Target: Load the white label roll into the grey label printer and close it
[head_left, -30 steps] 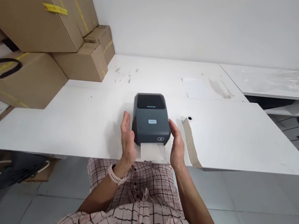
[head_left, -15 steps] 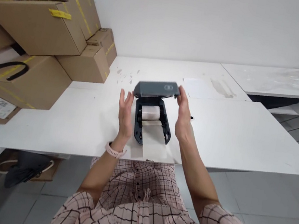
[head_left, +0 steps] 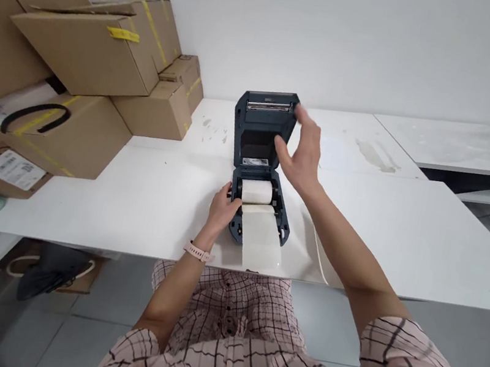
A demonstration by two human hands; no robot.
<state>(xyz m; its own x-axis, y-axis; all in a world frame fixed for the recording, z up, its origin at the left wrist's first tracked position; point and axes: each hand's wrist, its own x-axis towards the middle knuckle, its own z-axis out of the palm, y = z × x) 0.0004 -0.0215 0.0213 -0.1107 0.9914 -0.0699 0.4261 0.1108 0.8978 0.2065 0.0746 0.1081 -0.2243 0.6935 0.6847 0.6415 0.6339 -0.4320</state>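
Note:
A dark grey label printer [head_left: 285, 218] stands on the white table with its lid [head_left: 241, 127] raised and tilted back. Inside the base lies a roll of white labels [head_left: 257, 191]; its paper strip [head_left: 261, 239] runs out over the front toward the table edge. My left hand [head_left: 221, 209] grips the left side wall of the base, thumb over the rim and fingers outside. At the lid's right edge, my right hand [head_left: 304, 155] is open, thumb and fingers spread; whether it touches the lid I cannot tell.
Cardboard boxes [head_left: 84, 52] are stacked at the left on the table [head_left: 166, 208]. A paper strip [head_left: 320, 251] curls to the right of the printer, partly behind my right forearm. A second white table [head_left: 465, 144] with clear plastic on it stands at the back right.
The printer's lid has swung from closed up to fully raised, exposing the roll. My left hand has come onto the base's left side. My right hand has risen along with the lid.

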